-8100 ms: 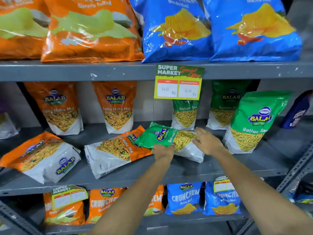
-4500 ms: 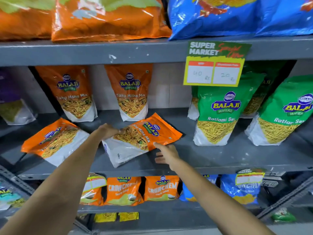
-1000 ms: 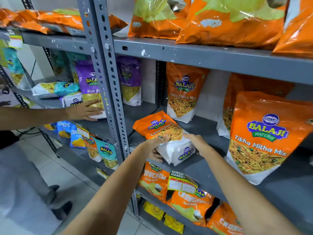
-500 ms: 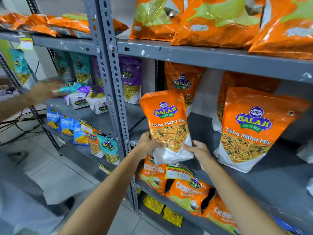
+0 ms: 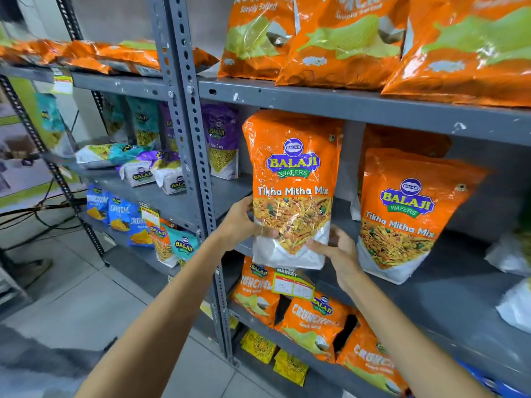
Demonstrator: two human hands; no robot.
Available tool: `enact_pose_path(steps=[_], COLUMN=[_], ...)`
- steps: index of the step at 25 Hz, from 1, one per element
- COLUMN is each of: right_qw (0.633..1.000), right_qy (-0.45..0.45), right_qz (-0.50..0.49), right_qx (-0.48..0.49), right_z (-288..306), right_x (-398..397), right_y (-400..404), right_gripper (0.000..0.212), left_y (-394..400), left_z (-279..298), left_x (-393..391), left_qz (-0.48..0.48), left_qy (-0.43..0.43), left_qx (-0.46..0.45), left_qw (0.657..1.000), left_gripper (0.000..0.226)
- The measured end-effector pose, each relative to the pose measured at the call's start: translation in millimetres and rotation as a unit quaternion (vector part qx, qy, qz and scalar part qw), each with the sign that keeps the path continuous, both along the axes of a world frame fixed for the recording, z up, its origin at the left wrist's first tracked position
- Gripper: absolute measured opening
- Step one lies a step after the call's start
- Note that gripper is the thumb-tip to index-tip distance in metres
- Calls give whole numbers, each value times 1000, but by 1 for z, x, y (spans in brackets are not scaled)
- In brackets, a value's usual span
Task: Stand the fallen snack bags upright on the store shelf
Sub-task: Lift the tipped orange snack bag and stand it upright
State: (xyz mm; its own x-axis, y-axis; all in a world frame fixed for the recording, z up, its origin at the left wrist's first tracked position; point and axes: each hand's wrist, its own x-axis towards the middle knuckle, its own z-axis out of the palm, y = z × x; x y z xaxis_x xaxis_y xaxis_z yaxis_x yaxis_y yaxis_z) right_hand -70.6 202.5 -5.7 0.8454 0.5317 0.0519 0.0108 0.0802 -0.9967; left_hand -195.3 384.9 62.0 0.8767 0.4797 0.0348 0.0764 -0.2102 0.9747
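An orange Tikha Mitha Mix bag [image 5: 293, 179] is upright at the front left of the grey middle shelf [image 5: 448, 297]. My left hand [image 5: 240, 222] grips its lower left edge and my right hand [image 5: 336, 248] cups its lower right corner. A second orange Tikha Mitha Mix bag [image 5: 408, 214] stands upright to its right, with another partly hidden behind it. On the neighbouring rack to the left, several teal and purple bags [image 5: 138, 165] lie fallen on their sides.
A perforated grey upright post [image 5: 186, 133] runs just left of my left hand. Large orange chip bags [image 5: 339, 38] fill the shelf above. Crunchem bags [image 5: 313, 323] and a price tag [image 5: 293, 285] sit below. White bag bottoms [image 5: 511, 254] show at the far right.
The orange bag that lay flat a second ago has been lifted and turned upright in both hands. The other person's arm at the left rack has gone from view.
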Motion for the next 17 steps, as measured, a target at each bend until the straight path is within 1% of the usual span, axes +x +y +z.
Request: enact_pose_path(steps=[5, 8, 12, 15, 17], right_qw=[1000, 999, 998, 997, 996], right_qy=[7, 20, 21, 3, -1], right_qz=[-11, 2, -13, -33, -53], right_qx=[-4, -25, -54, -65, -67], right_z=[-10, -19, -35, -40, -41], right_x=[4, 8, 16, 29, 42], right_y=[3, 11, 29, 47, 60], right_gripper=[42, 47, 41, 44, 47], left_y=[7, 14, 28, 46, 56], left_z=[-9, -24, -51, -63, -65], left_x=[11, 23, 47, 73, 92], left_qz=[4, 22, 41, 49, 52], left_qy=[18, 40, 65, 66, 52], left_qx=[15, 3, -11, -4, 1], left_qw=[1000, 999, 997, 997, 997], left_gripper=[65, 70, 63, 63, 65])
